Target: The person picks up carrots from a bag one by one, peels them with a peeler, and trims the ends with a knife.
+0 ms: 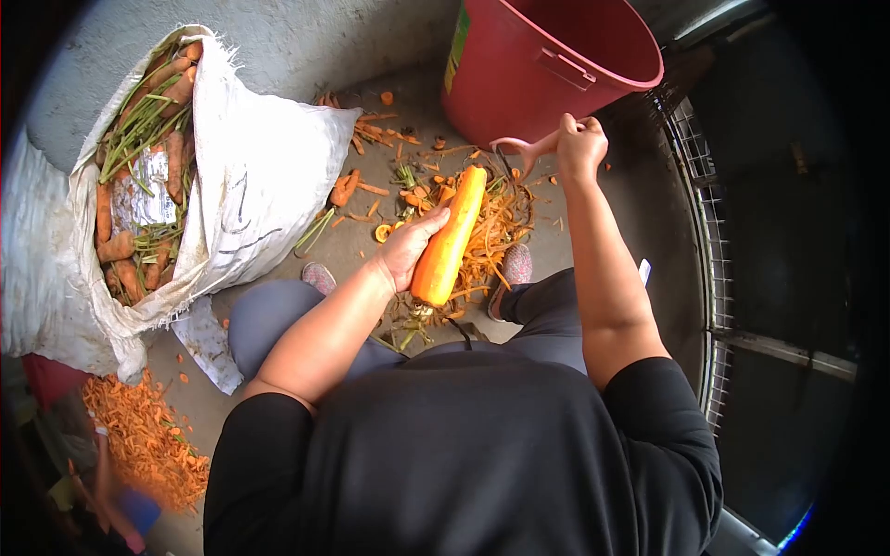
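Note:
My left hand is wrapped round a large peeled carrot, bright orange-yellow, its thick end toward me and tilted up to the right. In my right hand, closed in a fist, is a Y-shaped peeler with a pinkish handle; its head points left, apart from the carrot. Beneath the carrot, a heap of peelings covers the floor between my shoes, with green stem ends among it.
A red bucket stands ahead, behind the peeler. To the left leans a white sack full of unpeeled carrots with green stems. Another peelings pile lies at lower left, near another person's arm. A metal grille runs along the right.

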Demonstrator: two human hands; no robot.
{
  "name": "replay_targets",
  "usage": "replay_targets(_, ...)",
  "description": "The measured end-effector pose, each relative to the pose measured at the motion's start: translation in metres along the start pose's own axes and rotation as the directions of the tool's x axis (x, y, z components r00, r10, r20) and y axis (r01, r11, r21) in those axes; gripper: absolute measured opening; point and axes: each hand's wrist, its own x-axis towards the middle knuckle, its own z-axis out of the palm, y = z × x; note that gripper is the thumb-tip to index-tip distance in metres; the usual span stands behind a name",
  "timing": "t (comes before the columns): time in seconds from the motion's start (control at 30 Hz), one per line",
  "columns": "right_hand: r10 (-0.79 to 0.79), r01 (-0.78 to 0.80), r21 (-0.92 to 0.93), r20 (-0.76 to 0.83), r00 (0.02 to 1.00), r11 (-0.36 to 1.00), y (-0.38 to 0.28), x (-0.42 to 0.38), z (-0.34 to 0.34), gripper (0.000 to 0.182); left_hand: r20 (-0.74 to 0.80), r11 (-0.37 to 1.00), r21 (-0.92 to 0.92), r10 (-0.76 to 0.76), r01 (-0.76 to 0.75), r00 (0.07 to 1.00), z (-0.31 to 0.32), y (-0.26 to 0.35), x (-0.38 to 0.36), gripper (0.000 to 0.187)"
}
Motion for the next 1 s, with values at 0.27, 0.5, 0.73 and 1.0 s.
replay_targets(0.27,-0.298,0.166,0.342,0.383,0.874,0.925,-0.036,-0.119,-0.021,0.021,-0.008,1.000,-0.011,-0.019,0.019,1.000,0.002,-0.004,0.005,0.040)
replay_targets(0.5,0.088,-0.089,0.076,0.014,0.996,0.993,0.017,0.017,-0.001,0.013,0.054,0.985,0.174,-0.010,0.001,0.999,0.015,0.007,-0.013,0.041)
replay_targets(0.73,-0.091,-0.055,0.343,0.396,0.914,0.938,-0.016,-0.080,-0.018,0.019,0.111,0.988,0.143,-0.083,0.067,0.990,0.002,0.006,-0.004,0.046)
replay_targets(1.0,0.203,-0.289,0.547,0.212,0.956,0.786,0.013,-0.011,-0.022,0.014,0.213,0.986,0.005,-0.162,0.165,0.964,0.006,0.011,-0.011,0.047)
